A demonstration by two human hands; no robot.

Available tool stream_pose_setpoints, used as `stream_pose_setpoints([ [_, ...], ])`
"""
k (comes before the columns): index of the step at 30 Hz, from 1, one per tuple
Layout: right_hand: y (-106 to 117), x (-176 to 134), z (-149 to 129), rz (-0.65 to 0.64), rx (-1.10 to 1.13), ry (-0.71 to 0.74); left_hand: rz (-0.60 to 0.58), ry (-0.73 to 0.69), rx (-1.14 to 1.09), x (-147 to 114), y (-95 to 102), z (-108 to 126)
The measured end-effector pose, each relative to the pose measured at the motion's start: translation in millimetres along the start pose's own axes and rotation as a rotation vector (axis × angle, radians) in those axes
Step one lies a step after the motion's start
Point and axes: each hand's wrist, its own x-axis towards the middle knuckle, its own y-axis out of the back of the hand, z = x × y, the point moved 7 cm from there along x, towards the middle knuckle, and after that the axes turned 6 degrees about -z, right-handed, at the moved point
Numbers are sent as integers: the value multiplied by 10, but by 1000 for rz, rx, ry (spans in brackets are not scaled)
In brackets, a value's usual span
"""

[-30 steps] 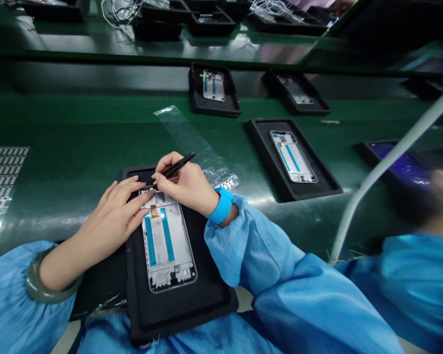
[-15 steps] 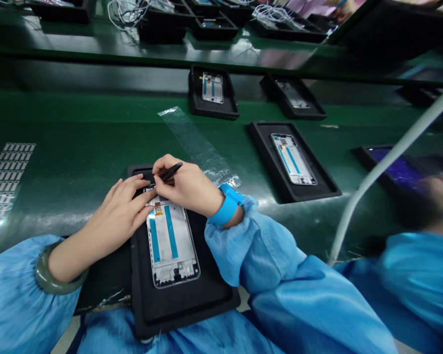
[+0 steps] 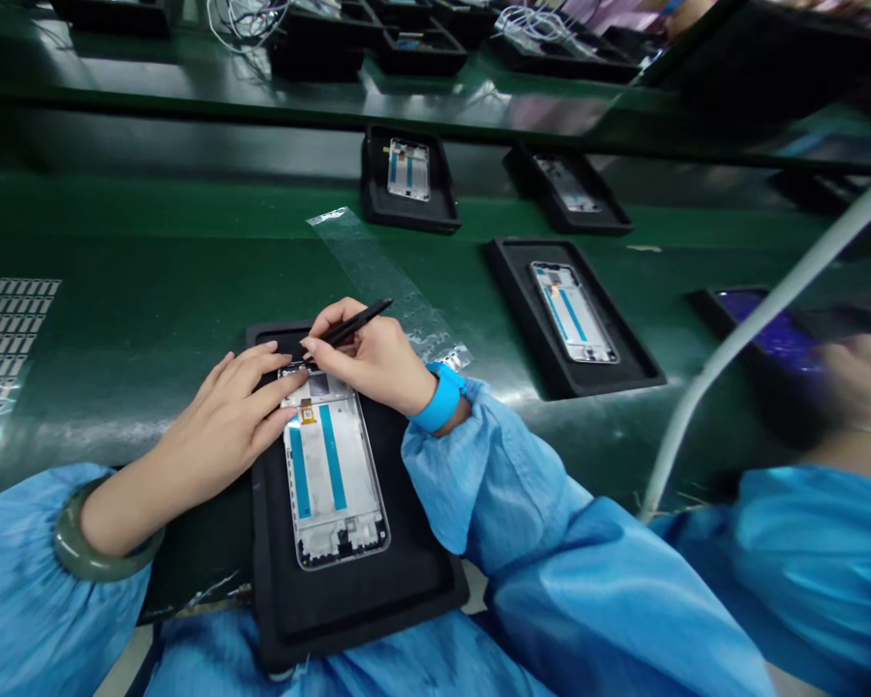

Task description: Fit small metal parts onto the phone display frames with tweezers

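A silver phone frame (image 3: 359, 484) with two blue strips and a small orange flex cable (image 3: 307, 411) lies in a black foam tray (image 3: 406, 571) at the front edge of the bench. My left hand (image 3: 222, 421) rests with outstretched fingers on the frame's upper left edge, holding nothing. Black tweezers (image 3: 359, 319) are pinched in my right hand (image 3: 374, 358), above the frame's top end. Their rear end points up and right; the tips are hidden by my fingers. A blue wrist strap (image 3: 439, 399) is round my right wrist.
Behind lies a clear plastic strip (image 3: 377, 266). Similar frames sit in black trays (image 3: 504, 276) farther right and back. A sheet of labels (image 3: 15, 329) is at left. A white curved tube (image 3: 740, 329) crosses at right, beside a co-worker's blurred hand (image 3: 863, 382). Cables and trays fill the back shelf.
My right hand has turned slightly, so more of the tweezers shows and they lie flatter. My left hand stays on the frame. The view has shifted a little.
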Motion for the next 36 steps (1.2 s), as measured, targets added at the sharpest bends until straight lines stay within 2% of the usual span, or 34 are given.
stream_pose_setpoints([
  [10,9,-5,-60,18,-46,56,-2,4,-5,-2,-5,-5],
  [17,-27,-41,-141,21,-179,139,-19,-2,-17,1,-9,1],
  [28,-22,-14,-146,75,-179,108,-16,-1,58,3,1,15],
  [36,79,-28,-88,143,-126,81,-50,12,85,-5,18,28],
])
